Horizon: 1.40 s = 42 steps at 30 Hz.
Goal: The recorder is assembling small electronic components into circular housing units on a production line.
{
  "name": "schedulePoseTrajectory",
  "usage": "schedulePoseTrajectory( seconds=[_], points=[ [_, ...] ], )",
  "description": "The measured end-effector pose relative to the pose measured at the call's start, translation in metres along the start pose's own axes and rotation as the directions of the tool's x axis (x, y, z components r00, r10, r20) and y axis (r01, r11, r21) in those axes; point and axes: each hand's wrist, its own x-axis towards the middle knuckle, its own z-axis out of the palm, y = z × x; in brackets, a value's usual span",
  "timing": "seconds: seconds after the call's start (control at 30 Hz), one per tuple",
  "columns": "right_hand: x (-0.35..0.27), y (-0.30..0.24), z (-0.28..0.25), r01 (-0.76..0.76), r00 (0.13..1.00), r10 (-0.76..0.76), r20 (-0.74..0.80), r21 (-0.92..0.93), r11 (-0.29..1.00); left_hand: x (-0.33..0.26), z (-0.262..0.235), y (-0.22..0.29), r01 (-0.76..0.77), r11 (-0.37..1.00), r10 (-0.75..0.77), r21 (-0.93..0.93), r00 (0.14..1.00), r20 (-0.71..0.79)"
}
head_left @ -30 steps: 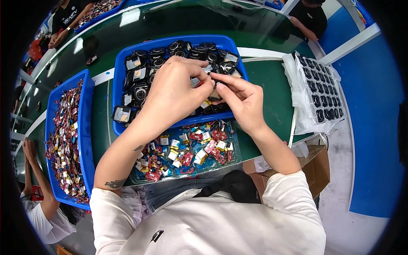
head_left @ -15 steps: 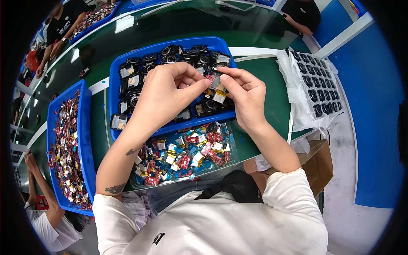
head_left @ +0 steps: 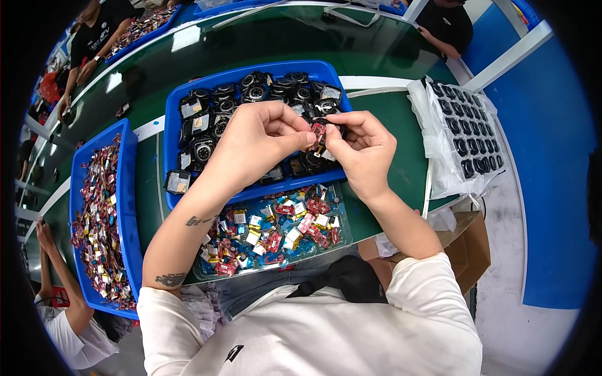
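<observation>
Right now your left hand (head_left: pixel 260 141) and right hand (head_left: pixel 360 150) pinch a small red part (head_left: pixel 318 130), possibly joined to a black piece, above the blue bin (head_left: pixel 172 106) of black parts; many remain unhandled.

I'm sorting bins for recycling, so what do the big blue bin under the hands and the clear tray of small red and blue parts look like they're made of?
The blue bin looks like moulded hard plastic: even colour, rounded rim, slight sheen. The clear tray looks like thin, glossy see-through plastic, since its contents show through the wall. Neither can be confirmed by look alone.
</observation>
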Motion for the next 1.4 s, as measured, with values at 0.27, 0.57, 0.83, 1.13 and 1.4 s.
schedulePoseTrajectory(
  seconds=[0.27, 0.57, 0.83, 1.13, 1.4],
  points=[
    [0.0, 0.003, -0.003, 0.028, 0.988, -0.038, 0.15, 0.07, 0.997, 0.002, -0.002, -0.001, 0.001, 0.99, 0.014, 0.139, 0.994, -0.111],
    [0.005, 0.01, -0.001, -0.02, 0.994, 0.013, 0.11, 0.068, 0.997, 0.002, -0.005, -0.001, -0.077, 0.97, 0.118, 0.232, 0.979, -0.166],
    [0.018, 0.004, 0.0, -0.052, 0.993, 0.048, 0.112, 0.03, 0.998, 0.001, -0.008, -0.004, -0.239, 0.899, 0.335, 0.366, 0.914, -0.227],
    [0.161, 0.053, 0.02, -0.08, 0.979, 0.124, 0.159, -0.261, 0.962, -0.086, -0.039, 0.07, -0.811, 0.379, 0.923, 0.445, 0.296, -0.247],
    [0.253, 0.147, -0.007, -0.363, 0.891, 0.446, -0.085, -0.724, 0.587, -0.127, -0.056, 0.092, -0.752, 0.5, 0.858, 0.43, 0.498, -0.127]
  ],
)
